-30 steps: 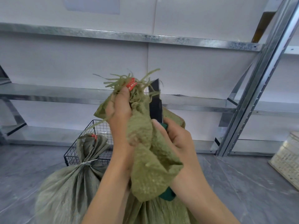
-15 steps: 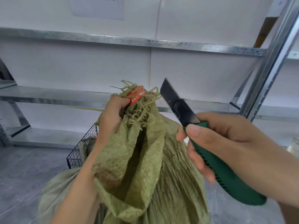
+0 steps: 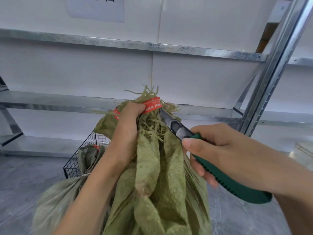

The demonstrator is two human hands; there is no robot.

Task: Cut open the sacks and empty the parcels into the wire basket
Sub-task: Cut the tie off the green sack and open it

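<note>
A green woven sack (image 3: 159, 180) stands in front of me, its frayed neck bound by a red seal tag (image 3: 152, 106). My left hand (image 3: 127, 131) grips the bunched neck just below the tag. My right hand (image 3: 225, 155) grips a green-handled utility knife (image 3: 227, 180). Its blade (image 3: 166, 118) points up and to the left and touches the frayed neck just under the red tag. The black wire basket (image 3: 79, 160) stands behind on the left, partly hidden by my left arm.
Another tied green sack (image 3: 55, 200) lies at the lower left, and one more (image 3: 89, 155) sits in the wire basket. Galvanised metal shelving (image 3: 118, 43) runs along the white wall, with an upright post (image 3: 274, 65) at right. The floor is grey tile.
My right hand has brought the knife leftward, so the blade now meets the sack's neck under the red tag. My left hand keeps its grip on the neck.
</note>
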